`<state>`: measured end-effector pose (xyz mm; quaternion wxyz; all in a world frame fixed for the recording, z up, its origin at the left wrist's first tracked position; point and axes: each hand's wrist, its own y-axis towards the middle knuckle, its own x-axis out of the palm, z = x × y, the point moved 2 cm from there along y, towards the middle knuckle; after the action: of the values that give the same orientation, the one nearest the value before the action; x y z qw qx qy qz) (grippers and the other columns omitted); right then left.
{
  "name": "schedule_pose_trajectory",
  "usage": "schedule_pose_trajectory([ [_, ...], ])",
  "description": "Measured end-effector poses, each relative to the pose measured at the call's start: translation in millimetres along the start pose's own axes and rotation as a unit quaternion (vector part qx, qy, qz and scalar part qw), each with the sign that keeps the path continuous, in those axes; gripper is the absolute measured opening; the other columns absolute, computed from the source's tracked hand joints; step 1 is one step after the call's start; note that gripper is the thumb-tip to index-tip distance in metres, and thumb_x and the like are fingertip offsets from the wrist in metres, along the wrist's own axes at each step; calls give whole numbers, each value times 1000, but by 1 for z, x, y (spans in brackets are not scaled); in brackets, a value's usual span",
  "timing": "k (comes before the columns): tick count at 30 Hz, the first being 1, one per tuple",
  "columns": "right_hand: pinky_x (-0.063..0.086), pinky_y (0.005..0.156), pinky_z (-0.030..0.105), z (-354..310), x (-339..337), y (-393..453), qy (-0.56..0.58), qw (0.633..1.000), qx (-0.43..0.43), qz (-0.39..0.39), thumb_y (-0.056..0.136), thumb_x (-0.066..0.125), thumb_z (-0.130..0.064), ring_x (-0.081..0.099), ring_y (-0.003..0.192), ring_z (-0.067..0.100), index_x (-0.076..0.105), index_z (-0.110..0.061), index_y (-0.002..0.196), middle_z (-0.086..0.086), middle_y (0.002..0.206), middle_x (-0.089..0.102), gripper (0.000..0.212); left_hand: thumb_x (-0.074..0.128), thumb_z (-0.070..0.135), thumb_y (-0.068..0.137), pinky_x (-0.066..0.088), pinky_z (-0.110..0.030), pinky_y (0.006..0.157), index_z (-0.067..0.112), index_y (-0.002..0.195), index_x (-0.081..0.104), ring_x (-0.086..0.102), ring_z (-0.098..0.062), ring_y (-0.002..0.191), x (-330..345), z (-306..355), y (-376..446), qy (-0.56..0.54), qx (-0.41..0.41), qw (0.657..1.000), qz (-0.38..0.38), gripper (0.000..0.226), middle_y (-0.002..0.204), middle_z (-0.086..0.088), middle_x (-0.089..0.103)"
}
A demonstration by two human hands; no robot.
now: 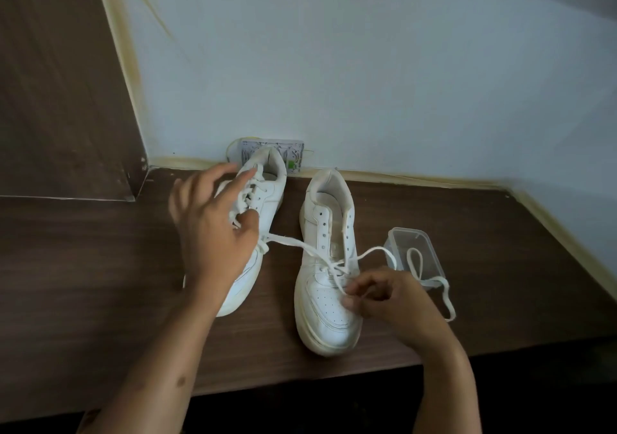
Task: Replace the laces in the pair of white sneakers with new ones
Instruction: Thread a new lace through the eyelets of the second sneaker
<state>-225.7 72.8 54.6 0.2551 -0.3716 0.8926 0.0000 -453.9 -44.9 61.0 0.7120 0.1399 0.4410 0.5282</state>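
Two bare forearms reach up from the bottom of the frame onto a dark wooden table (100, 250); the right hand (384, 295), lower right of centre, has its fingers curled and pinches a white lace (337, 271) over the toe of the right-hand sneaker (329, 300); this shoe is laced only through its lowest holes, the upper holes standing bare; one end of the lace runs left across the gap to the other shoe, the other end loops right and trails over a clear plastic box (414, 253) just beside the shoe, ending on the table at the right; the left hand (213, 230), left of centre, lies over the left-hand sneaker (263, 193) with fingers spread and bent, the thumb and fingertips touching that shoe's laces near the tongue, though I cannot tell whether they grasp them; both shoes point toward the camera, heels near a pale wall (367, 66); a small printed packet (293, 156) stands behind the left heel.
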Motion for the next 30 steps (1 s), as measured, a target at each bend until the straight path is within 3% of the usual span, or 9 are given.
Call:
schedule_pose_trajectory([
  [4, 50, 64, 21, -4, 1, 2, -35, 998, -28, 39, 81, 77, -7, 60, 66, 10, 72, -18, 77, -3, 75, 68, 13, 53, 14, 80, 39, -49, 100, 17, 112, 74, 57, -26, 107, 6, 15, -3, -81, 84, 993, -1, 38, 116, -1, 64],
  [7, 55, 60, 23, -11, 6, 5, 36, 991, -77, 100, 86, 71, 0, 62, 61, 13, 70, -13, 81, 2, 68, 68, 13, 59, 16, 90, 42, -45, 97, 17, 111, 74, 58, -18, 107, 19, 31, -12, -144, 148, 976, -69, 26, 112, 3, 66],
  [10, 58, 71, 26, -21, 11, 10, 63, 974, -159, 149, 86, 68, 3, 72, 73, 15, 74, -11, 92, 4, 79, 73, 16, 66, 21, 91, 37, -42, 105, 21, 118, 71, 57, -13, 110, 38, 43, -26, -140, 204, 958, -144, 28, 112, 8, 68],
  [14, 58, 73, 25, -26, 17, 12, 116, 954, -176, 212, 83, 72, 0, 73, 77, 16, 69, -11, 100, 1, 82, 76, 20, 62, 15, 86, 29, -32, 112, 19, 113, 73, 59, -8, 95, 51, 51, -36, -132, 181, 965, -140, 29, 91, 9, 72],
  [18, 56, 63, 22, -24, 16, 10, 129, 930, -127, 320, 78, 80, -21, 70, 67, 10, 69, -14, 88, -5, 75, 73, 16, 65, 20, 86, 32, -34, 108, 20, 95, 78, 59, -7, 84, 50, 51, -35, -125, 128, 979, -96, 15, 81, 10, 71],
  [21, 50, 59, 11, -17, 17, 16, 25, 950, -108, 294, 78, 82, -24, 66, 65, 3, 71, -17, 79, -8, 68, 70, 13, 61, 29, 88, 39, -39, 101, 19, 94, 78, 59, -10, 82, 51, 47, -35, -96, 108, 985, -91, 21, 76, 11, 70],
  [24, 53, 61, 15, -11, 24, 21, -49, 958, -93, 266, 78, 82, -26, 66, 67, 2, 72, -20, 79, -9, 70, 69, 13, 62, 28, 85, 43, -39, 94, 18, 87, 78, 54, -13, 86, 55, 45, -37, -80, 130, 984, -88, 19, 75, 9, 67],
  [27, 52, 62, 12, -11, 22, 21, -33, 959, -86, 269, 81, 78, -19, 67, 68, -1, 73, -21, 78, -11, 67, 70, 7, 68, 24, 82, 38, -32, 96, 17, 79, 78, 50, -17, 96, 57, 45, -38, -67, 157, 982, -77, 12, 88, 5, 65],
  [30, 49, 59, 10, -9, 17, 20, 33, 966, -65, 247, 82, 76, -14, 68, 66, 0, 75, -23, 77, -11, 68, 72, 11, 74, 19, 78, 38, -37, 100, 18, 75, 77, 49, -20, 105, 57, 47, -38, -43, 188, 978, -78, 4, 101, 3, 67],
])
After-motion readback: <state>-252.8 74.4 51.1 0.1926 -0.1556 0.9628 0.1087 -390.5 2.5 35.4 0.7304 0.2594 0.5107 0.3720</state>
